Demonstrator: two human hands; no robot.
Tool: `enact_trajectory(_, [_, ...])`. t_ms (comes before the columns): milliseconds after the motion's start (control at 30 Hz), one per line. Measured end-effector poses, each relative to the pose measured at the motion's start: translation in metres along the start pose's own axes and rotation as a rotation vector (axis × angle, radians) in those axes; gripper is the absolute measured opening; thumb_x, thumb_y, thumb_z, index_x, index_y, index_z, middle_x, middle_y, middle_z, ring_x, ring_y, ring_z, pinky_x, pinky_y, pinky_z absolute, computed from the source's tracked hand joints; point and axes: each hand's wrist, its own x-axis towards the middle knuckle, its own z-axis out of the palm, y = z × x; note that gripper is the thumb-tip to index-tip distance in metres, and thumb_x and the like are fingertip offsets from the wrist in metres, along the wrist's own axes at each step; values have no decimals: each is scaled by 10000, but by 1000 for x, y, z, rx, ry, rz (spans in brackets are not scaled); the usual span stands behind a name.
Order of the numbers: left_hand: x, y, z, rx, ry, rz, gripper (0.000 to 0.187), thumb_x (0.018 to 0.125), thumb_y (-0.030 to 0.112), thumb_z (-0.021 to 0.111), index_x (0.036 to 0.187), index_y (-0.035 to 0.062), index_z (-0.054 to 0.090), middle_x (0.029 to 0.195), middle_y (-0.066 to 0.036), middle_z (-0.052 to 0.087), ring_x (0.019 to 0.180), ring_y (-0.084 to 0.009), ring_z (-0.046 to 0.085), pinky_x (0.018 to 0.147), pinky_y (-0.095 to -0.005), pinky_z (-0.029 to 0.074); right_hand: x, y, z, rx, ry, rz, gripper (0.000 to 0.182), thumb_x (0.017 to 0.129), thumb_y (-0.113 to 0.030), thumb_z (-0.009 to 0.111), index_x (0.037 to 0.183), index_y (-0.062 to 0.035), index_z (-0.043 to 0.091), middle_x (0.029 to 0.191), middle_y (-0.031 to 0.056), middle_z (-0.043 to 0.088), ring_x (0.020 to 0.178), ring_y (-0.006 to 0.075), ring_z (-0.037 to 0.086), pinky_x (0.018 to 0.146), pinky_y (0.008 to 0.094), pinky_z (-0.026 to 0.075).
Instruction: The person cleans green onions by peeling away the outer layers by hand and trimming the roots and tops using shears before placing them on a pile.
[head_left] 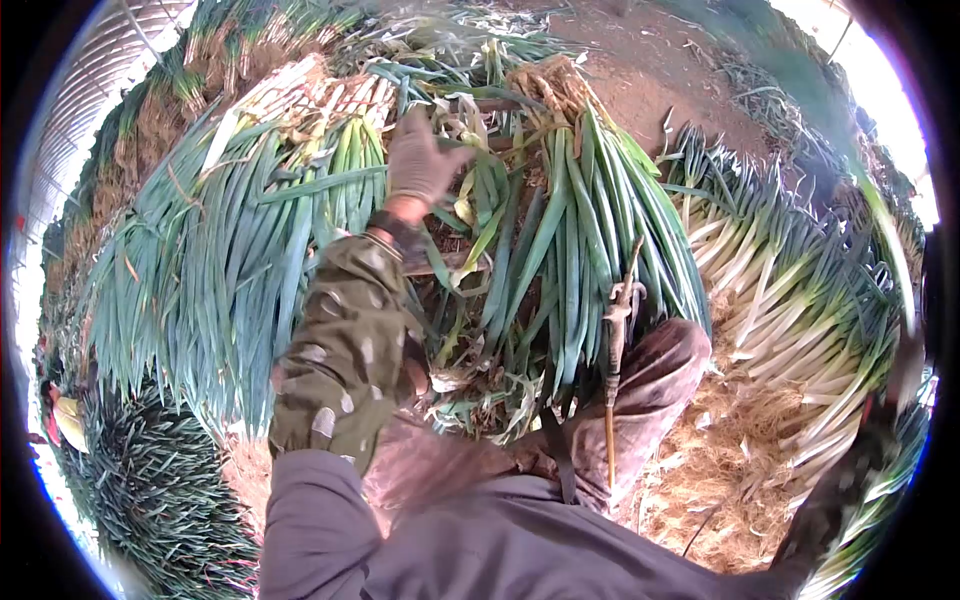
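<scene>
In the head view, the gloved left hand has its fingers spread, just beside the left green onions; the right bunch lies across the gap; at the right edge the right hand is blurred, its grip impossible to tell.

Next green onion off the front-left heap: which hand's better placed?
Left, probably. The left hand is beside the heap, close to its pale stems, thumb spread. The right hand is far out at the view's right edge, blurred; can't tell if it holds anything.
</scene>
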Motion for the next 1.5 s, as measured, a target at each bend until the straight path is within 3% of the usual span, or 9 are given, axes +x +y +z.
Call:
enact_trajectory(133, [-4, -119, 60, -10, -427, -564, 1195, 712, 691, 812, 1449, -113, 324, 1401, -299, 515, 1317, -397, 522, 1081, -456, 448, -136, 100, 6, -200, -123, 321, 310, 899, -218, 675, 1192, -116, 681, 1108, 103, 695, 960, 264, 670, 830, 454, 542])
enact_trajectory(367, [6, -176, 149, 286, -564, -686, 1351, 639, 874, 706, 1488, -95, 301, 1409, -299, 543, 1257, -413, 590, 1041, -475, 476, -276, 149, -9, -501, -253, 623, 342, 939, -268, 636, 1242, -109, 653, 1152, 124, 682, 951, 261, 669, 777, 465, 554])
enact_trajectory(467, [19, -220, 216, 150, -670, -840, 1250, 662, 931, 618, 1299, -144, 574, 1297, -293, 641, 1229, -385, 625, 1041, -459, 459, -296, 151, -13, -598, -263, 677, 358, 957, -290, 620, 1263, -106, 641, 1171, 133, 677, 948, 260, 669, 755, 469, 559])
enact_trajectory(733, [17, -56, 305, -79, -707, -459, 878, 803, 623, 698, 1366, -34, 550, 1349, -296, 597, 1278, -349, 585, 1061, -438, 449, -311, 156, 21, -688, -185, 664, 405, 1002, -347, 575, 1320, -99, 608, 1222, 157, 662, 938, 256, 668, 695, 481, 573])
enact_trajectory(867, [17, -19, 331, 159, -700, -393, 465, 1016, 362, 418, 1294, 36, 599, 1268, -196, 671, 1162, -331, 660, 896, -465, 528, -295, 118, 59, -550, -185, 604, 503, 1021, -385, 566, 1409, -66, 540, 1317, 177, 618, 1053, 299, 640, 823, 429, 551])
enact_trajectory(1033, [6, -41, 264, -22, -557, -177, 466, 890, 49, 688, 1304, -47, 498, 947, -202, 680, 818, -267, 706, 680, -405, 588, -229, -13, 104, 287, -191, 779, 528, 995, -232, 650, 1465, -45, 501, 1421, 173, 572, 1260, 270, 579, 1000, 339, 492])
enact_trajectory(1200, [-22, -18, 92, 235, -1214, 21, 1079, 798, 711, 718, 1569, 95, 283, 847, -155, 652, 569, -194, 628, 502, -303, 562, -132, -160, 116, 726, -153, 597, 462, 967, -28, 650, 1417, -73, 558, 1217, 83, 666, 1033, 170, 655, 850, 292, 544])
enact_trajectory(1333, [-57, -28, 40, 485, -1920, 294, 697, 876, 492, 729, 1413, 117, 493, 965, -149, 711, 798, -255, 692, 784, -388, 591, -66, -269, 109, 921, -158, 384, 453, 938, 26, 637, 1379, -50, 571, 1266, 116, 654, 1038, 191, 682, 839, 317, 575])
enact_trajectory(1500, [119, 78, -66, 435, -1353, 480, 671, 955, 554, 630, 1395, 55, 546, 1072, -144, 722, 931, -218, 696, 845, -334, 580, 0, -377, 80, 1174, -273, 168, 456, 876, -10, 718, 1313, -21, 585, 1227, 157, 663, 1009, 235, 702, 827, 337, 607])
